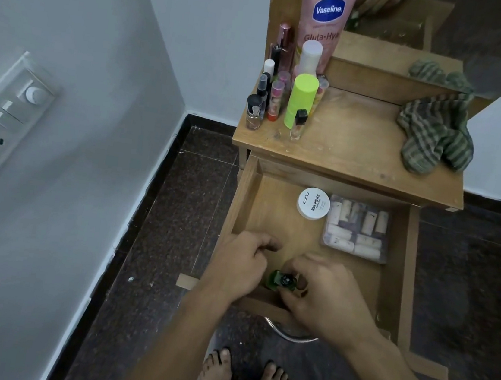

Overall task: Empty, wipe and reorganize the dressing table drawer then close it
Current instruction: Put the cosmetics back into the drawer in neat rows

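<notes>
Table: wooden top (350, 139), with the open drawer (273, 221) below its front edge.
Table, left rear: a cluster of upright cosmetics, including a pink Vaseline tube (327, 13), white-capped bottle (310, 56), lime-capped bottle (301, 101) and black-capped clear bottle (298, 124) at the front.
Table, right: crumpled striped cloth (435, 136).
Drawer base: white round jar (313, 203) at the rear, with a clear packet (357, 231) of small rolls just beside it. Small green bottle (282, 280) near the front wall; contact with the base not discernible.
Floor: dark speckled tiles (177, 212), bare feet (216, 372) before the drawer.

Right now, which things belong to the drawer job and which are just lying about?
Job: drawer, green bottle pinched by right hand, nail polish remover tub, clear pack, striped cloth, tabletop cosmetics.
Lying about: wall switch panel, mirror.
</notes>
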A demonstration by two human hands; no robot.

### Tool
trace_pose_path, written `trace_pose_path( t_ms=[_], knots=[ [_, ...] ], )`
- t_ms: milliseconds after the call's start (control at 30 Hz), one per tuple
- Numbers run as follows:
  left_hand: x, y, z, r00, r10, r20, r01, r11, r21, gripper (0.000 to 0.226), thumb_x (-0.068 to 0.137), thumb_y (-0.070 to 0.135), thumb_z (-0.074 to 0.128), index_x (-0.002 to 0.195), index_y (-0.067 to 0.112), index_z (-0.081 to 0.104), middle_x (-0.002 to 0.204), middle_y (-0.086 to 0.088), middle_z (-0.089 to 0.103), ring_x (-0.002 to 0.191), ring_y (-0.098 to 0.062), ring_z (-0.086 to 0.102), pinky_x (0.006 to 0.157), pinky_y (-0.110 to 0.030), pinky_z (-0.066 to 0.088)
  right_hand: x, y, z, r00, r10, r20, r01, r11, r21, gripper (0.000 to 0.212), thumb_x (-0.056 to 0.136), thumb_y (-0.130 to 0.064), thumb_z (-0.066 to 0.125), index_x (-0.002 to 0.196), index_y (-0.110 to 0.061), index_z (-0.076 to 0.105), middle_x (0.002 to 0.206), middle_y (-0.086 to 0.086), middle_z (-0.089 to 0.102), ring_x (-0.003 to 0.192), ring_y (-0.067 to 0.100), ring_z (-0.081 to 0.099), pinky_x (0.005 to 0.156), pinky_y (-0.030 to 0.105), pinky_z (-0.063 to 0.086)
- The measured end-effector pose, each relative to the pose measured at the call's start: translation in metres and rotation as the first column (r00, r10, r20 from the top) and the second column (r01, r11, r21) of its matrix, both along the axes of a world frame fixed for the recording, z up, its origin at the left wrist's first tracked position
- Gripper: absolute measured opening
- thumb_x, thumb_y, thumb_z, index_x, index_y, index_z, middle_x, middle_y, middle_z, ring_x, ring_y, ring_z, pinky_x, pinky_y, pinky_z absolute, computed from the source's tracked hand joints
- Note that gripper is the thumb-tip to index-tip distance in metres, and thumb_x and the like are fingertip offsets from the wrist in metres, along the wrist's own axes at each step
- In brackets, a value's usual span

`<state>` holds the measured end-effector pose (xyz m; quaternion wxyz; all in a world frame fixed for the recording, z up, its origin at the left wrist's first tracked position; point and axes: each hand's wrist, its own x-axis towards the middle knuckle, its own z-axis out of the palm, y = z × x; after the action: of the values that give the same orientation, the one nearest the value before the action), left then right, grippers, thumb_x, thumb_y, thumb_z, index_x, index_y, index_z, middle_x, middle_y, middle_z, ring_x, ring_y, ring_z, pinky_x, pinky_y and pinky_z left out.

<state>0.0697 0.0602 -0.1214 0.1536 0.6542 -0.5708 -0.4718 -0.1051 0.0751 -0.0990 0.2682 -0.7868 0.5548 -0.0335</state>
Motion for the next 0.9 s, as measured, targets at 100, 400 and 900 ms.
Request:
trace_pose_path(
  t_ms=[100,400,900],
  knots=[
    [0.001,-0.001,0.001,0.999,-0.047,0.027,0.047,0.999,0.001,0.051,0.087,0.001,0.040,0.114,0.026,0.074,0.121,0.005,0.071,0.118,-0.008,0.061,0.104,-0.028,0.048,0.002,-0.001,-0.005,1.000,0.009,0.011,-0.009,1.000,0.008,0.017,0.076,-0.034,0.075,0.088,-0.024,0.068,0.082,-0.009,0.059,0.074,0.016,0.061,0.064,0.040,0.053],
    [0.000,0.004,0.002,0.994,-0.082,0.066,0.085,0.996,-0.037,0.056,0.075,0.015,0.033,0.110,0.032,0.073,0.106,0.010,0.075,0.099,-0.008,0.067,0.090,-0.034,0.055,0.004,-0.010,0.007,0.995,0.095,-0.039,-0.089,0.987,0.131,0.034,0.080,-0.049,0.075,0.106,-0.030,0.066,0.106,-0.012,0.058,0.092,0.010,0.061,0.079,0.034,0.052],
    [-0.011,-0.042,0.030,0.820,0.501,-0.277,-0.566,0.780,-0.267,0.035,0.089,0.004,0.049,0.101,0.028,0.071,0.102,0.017,0.072,0.093,-0.007,0.067,0.087,-0.043,0.057,0.089,-0.157,0.088,0.922,-0.237,0.306,0.368,0.781,-0.505,0.019,0.086,-0.040,0.069,0.094,-0.023,0.073,0.085,-0.006,0.070,0.077,0.014,0.059,0.062,0.029,0.044]
  ],
)
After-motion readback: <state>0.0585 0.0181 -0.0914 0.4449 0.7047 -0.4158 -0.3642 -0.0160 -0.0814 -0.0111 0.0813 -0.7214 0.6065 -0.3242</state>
